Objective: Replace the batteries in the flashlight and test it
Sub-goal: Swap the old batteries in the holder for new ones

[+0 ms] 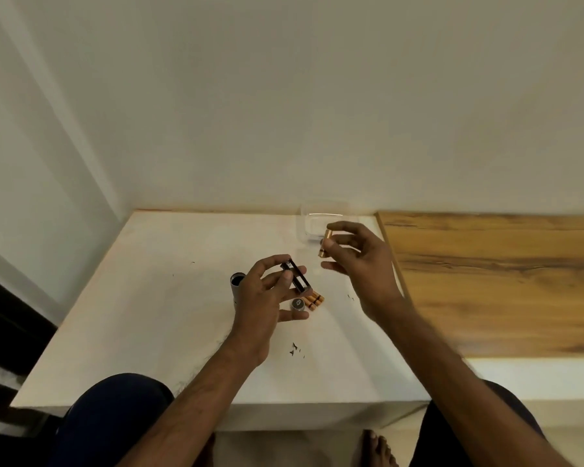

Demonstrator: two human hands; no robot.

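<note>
Left hand (263, 298): held above the table, fingers curled, thumb and fingertips pinching a black holder; little finger stretched out at 3 o'clock.
Holder (297, 277): black battery cage, tilted, long axis running from 11 to 5 o'clock, clamped at its near side by the left fingers; whether it had cells inside could not be told.
Right hand (358, 257): raised at 2 o'clock from the left hand, thumb and forefinger pinching a battery, other fingers loosely spread.
Battery (325, 243): copper-coloured, nearly upright, gripped near its middle, in front of a clear tub.
Tub (317, 219): see-through, at the table's far edge by the wall.
Spare batteries (313, 301): a small row lying on the table, just under the holder at 5 o'clock.
Tube (236, 285): grey flashlight body, open dark end up, at 9 o'clock from the left hand, partly hidden by it.
Cap (298, 304): small round piece on the table, touching the spare batteries.
Table (149, 315): white, with a few dark specks.
</note>
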